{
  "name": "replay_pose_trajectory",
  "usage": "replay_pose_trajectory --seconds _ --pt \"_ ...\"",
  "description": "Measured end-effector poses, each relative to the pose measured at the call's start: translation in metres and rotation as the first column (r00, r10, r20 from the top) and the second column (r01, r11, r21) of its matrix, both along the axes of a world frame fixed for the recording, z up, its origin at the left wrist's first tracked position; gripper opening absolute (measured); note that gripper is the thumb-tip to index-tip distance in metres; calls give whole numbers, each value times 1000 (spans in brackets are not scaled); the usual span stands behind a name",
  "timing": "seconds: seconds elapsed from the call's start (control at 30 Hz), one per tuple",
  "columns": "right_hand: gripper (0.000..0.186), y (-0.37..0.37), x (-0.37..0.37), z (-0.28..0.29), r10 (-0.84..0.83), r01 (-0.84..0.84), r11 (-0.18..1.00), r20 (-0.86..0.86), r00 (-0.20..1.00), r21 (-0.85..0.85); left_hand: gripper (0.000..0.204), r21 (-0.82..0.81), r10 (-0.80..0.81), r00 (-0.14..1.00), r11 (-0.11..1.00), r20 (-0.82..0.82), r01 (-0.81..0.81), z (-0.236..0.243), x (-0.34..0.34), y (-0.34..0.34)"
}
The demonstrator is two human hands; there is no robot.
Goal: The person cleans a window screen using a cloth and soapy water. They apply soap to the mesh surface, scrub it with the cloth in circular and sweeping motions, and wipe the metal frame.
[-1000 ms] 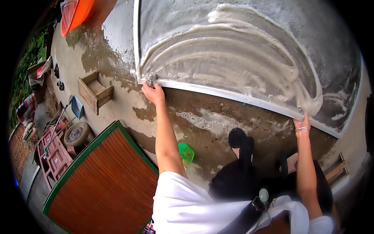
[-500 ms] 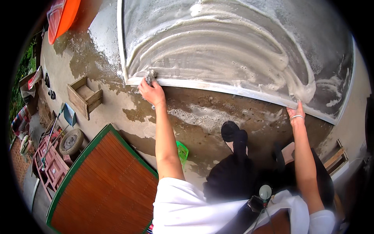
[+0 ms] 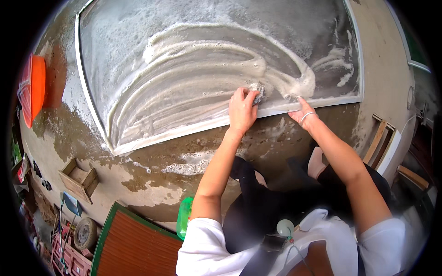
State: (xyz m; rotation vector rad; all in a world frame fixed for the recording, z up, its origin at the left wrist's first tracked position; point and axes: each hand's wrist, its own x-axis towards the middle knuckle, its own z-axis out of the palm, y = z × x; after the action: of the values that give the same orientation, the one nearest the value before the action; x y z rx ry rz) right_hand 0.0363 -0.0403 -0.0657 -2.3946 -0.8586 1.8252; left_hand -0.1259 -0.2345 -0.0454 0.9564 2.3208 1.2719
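Note:
A grey screen panel [image 3: 216,27] in a white metal frame [image 3: 172,134] is covered with streaks and swirls of white lather. My left hand [image 3: 243,108] holds a grey, foamy scrubber [image 3: 258,93] against the panel, just inside the lower rail. To its right my right hand [image 3: 301,110] grips that rail with its fingers closed on the edge. A silver bangle circles the right wrist. The foot at my left is in a black shoe below the panel, partly behind my arm.
An orange basin [image 3: 37,92], a small wooden box [image 3: 75,177], a blue dustpan [image 3: 72,204], a tyre [image 3: 84,234], a green-edged reddish board [image 3: 129,244] and a green plastic item [image 3: 184,216] lie leftward. Wooden frames [image 3: 377,142] lie at the right, on wet, sudsy concrete.
My left hand has slid rightward along the lower rail with the scrubber, close to my right hand, which keeps its hold. The view has swung round, tilting the panel the other way.

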Motion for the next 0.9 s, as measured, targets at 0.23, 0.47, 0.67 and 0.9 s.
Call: replay_pose_trajectory --seconds 0.23,0.47,0.67,0.9 --pt "48 44 8 78 935 -952 280 -188 299 -122 34 -119 67 988 989 -141 -84 22 -70 -41" --pt "20 244 42 120 656 -896 -106 707 263 432 33 -284 42 980 954 -196 -98 57 -96 -78" --pt "43 297 86 66 415 -962 155 868 271 226 30 -418 -97 975 908 -202 3 101 -106 -48" --pt "52 343 90 20 400 -915 209 824 402 344 27 -440 -237 948 890 -213 124 127 -86 20"
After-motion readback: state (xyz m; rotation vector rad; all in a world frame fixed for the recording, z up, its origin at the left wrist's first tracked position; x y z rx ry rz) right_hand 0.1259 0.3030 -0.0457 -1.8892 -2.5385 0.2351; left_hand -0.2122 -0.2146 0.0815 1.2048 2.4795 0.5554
